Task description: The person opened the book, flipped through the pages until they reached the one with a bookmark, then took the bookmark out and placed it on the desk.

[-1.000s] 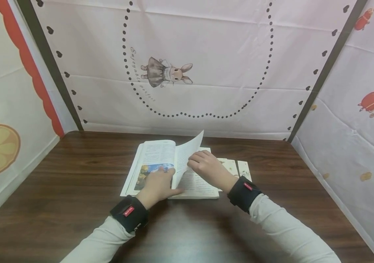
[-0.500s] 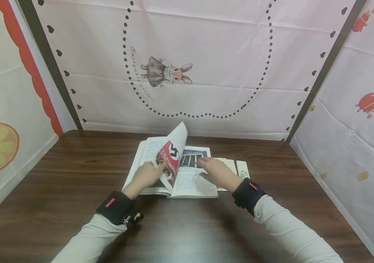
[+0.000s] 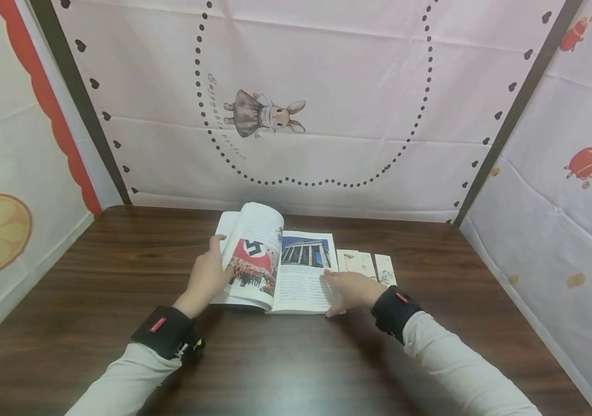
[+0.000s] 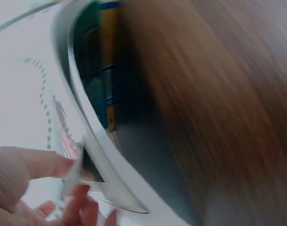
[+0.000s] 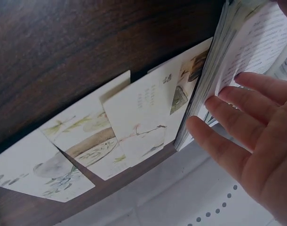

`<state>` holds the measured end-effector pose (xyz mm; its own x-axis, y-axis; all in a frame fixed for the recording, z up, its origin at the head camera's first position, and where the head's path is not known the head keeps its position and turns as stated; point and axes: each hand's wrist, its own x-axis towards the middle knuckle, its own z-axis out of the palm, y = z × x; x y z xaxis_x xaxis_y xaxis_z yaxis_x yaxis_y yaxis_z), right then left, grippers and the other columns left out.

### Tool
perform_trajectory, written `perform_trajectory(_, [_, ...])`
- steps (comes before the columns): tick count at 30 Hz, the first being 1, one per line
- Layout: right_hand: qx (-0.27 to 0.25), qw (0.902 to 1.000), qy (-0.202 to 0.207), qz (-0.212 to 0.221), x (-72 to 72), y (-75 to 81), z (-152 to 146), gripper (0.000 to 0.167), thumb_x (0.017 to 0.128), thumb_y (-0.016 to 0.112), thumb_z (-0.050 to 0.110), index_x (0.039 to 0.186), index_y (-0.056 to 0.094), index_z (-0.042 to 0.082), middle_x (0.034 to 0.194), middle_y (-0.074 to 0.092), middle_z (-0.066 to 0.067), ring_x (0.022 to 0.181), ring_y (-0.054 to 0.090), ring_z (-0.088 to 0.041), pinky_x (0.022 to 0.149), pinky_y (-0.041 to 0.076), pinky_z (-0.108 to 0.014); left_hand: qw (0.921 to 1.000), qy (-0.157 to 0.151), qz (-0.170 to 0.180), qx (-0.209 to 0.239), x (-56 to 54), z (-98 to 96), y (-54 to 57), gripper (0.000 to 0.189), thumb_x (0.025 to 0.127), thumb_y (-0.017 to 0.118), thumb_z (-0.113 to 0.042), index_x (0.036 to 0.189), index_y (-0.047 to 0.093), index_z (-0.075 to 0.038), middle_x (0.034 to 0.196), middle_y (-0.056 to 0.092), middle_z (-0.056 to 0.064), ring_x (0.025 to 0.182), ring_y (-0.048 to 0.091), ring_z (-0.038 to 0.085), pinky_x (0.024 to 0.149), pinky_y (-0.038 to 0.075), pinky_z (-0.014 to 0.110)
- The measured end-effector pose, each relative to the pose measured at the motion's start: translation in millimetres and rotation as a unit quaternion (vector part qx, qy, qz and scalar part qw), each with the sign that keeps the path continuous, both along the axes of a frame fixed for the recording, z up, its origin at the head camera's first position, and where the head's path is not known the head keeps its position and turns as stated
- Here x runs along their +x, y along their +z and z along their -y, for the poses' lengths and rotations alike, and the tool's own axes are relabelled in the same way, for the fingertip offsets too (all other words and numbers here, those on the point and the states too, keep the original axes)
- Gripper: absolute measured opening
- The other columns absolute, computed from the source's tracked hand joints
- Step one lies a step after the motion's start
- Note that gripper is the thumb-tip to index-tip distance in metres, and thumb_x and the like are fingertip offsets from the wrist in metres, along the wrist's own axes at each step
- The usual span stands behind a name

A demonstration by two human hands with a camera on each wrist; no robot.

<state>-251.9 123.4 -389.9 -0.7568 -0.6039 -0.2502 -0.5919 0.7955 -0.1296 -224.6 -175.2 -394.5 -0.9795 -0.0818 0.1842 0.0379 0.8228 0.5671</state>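
Observation:
An open book (image 3: 301,294) lies on the table, its left pages bowed upward. The raised left page (image 3: 258,222) shows a red banner above a crowd; the right page has a photo of a columned building (image 3: 305,252). My left hand (image 3: 204,280) is at the book's left edge, and in the left wrist view its thumb and fingers pinch a page edge (image 4: 89,165). With fingers spread and nearly straight, my right hand (image 3: 352,289) rests at the right page's outer edge. The right wrist view shows its fingertips (image 5: 196,126) against the page block.
Several pale illustrated cards (image 3: 358,263) lie overlapping on the table just right of the book. The dark wooden table (image 3: 285,370) extends around them. Behind it hangs a white printed cloth (image 3: 358,104), with more cloth at both sides.
A leaf has gone over from the right side to the left, uncovering the building photo. My left hand has moved left to the book's edge; my right hand has let go of the leaf.

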Motion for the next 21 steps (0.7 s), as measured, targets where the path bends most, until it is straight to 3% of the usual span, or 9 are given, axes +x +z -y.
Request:
perform_trajectory(2, [-0.002, 1.0, 0.004, -0.001, -1.7, 0.2, -1, 0.079, 0.073, 0.078, 0.04, 0.137, 0.047, 0.003, 0.143, 0.046, -0.015, 0.129, 0.048, -0.03, 0.106, 0.039, -0.041, 0.9976, -0.02, -0.013, -0.065, 0.5, -5.0, -0.6, 0.077, 0.082, 0.064, -0.003, 0.146, 0.024, -0.012, 0.116, 0.049, 0.033, 0.103, 0.048, 0.044, 0.075, 0.046, 0.05])
perform_trajectory(5, [-0.012, 0.9999, 0.007, 0.001, -3.6, 0.5, -3, 0.079, 0.073, 0.079, 0.039, 0.136, 0.048, 0.003, 0.141, 0.048, -0.017, 0.126, 0.05, -0.032, 0.105, 0.04, -0.042, 0.9852, -0.074, -0.041, -0.149, 0.0, -12.1, -1.8, 0.079, 0.079, 0.061, 0.006, 0.146, 0.032, -0.024, 0.135, 0.037, 0.03, 0.128, 0.03, 0.05, 0.093, 0.037, 0.064])
perform_trajectory(9, [-0.027, 0.9996, 0.007, 0.008, -4.3, 1.3, -6, 0.081, 0.073, 0.079, 0.039, 0.137, 0.046, 0.002, 0.139, 0.05, -0.018, 0.124, 0.052, -0.033, 0.104, 0.041, -0.043, 0.9466, -0.214, -0.084, -0.226, 1.5, -20.9, -2.9, 0.061, 0.082, 0.054, 0.01, 0.133, 0.055, -0.024, 0.151, 0.031, 0.021, 0.14, 0.015, 0.051, 0.106, 0.019, 0.068])
perform_trajectory(12, [-0.034, 0.9993, 0.009, 0.013, -4.0, 1.7, -8, 0.084, 0.073, 0.078, 0.04, 0.138, 0.044, 0.001, 0.136, 0.052, -0.019, 0.121, 0.055, -0.032, 0.102, 0.042, -0.042, 0.9169, -0.304, -0.058, -0.252, 5.7, -27.7, -1.5, 0.051, 0.086, 0.053, 0.005, 0.129, 0.059, -0.023, 0.152, 0.032, 0.015, 0.141, 0.017, 0.047, 0.109, 0.017, 0.065])
perform_trajectory(13, [-0.035, 0.9992, 0.01, 0.014, -3.8, 1.6, -8, 0.085, 0.073, 0.078, 0.041, 0.139, 0.043, 0.0, 0.135, 0.053, -0.019, 0.12, 0.056, -0.032, 0.102, 0.043, -0.042, 0.912, -0.318, -0.04, -0.256, 7.9, -29.5, -0.6, 0.05, 0.087, 0.054, 0.004, 0.129, 0.059, -0.023, 0.151, 0.033, 0.014, 0.141, 0.018, 0.045, 0.11, 0.016, 0.065])
perform_trajectory(16, [-0.038, 0.999, 0.02, 0.011, -3.8, 1.7, -9, 0.086, 0.074, 0.077, 0.042, 0.139, 0.042, -0.002, 0.133, 0.055, -0.02, 0.117, 0.057, -0.031, 0.099, 0.044, -0.042, 0.9154, -0.313, 0.001, -0.253, 11.7, -33.0, 1.4, 0.047, 0.087, 0.058, 0.0, 0.127, 0.061, -0.023, 0.149, 0.039, 0.01, 0.141, 0.024, 0.041, 0.107, 0.019, 0.067])
perform_trajectory(21, [-0.036, 0.9984, 0.044, 0.007, -5.7, 2.6, -12, 0.078, 0.077, 0.075, 0.04, 0.137, 0.046, 0.0, 0.131, 0.056, -0.02, 0.109, 0.06, -0.03, 0.093, 0.047, -0.041, 0.9371, -0.268, 0.002, -0.223, 12.0, -36.7, 1.2, 0.036, 0.084, 0.065, -0.006, 0.118, 0.067, -0.016, 0.137, 0.054, 0.009, 0.132, 0.043, 0.038, 0.099, 0.037, 0.062])
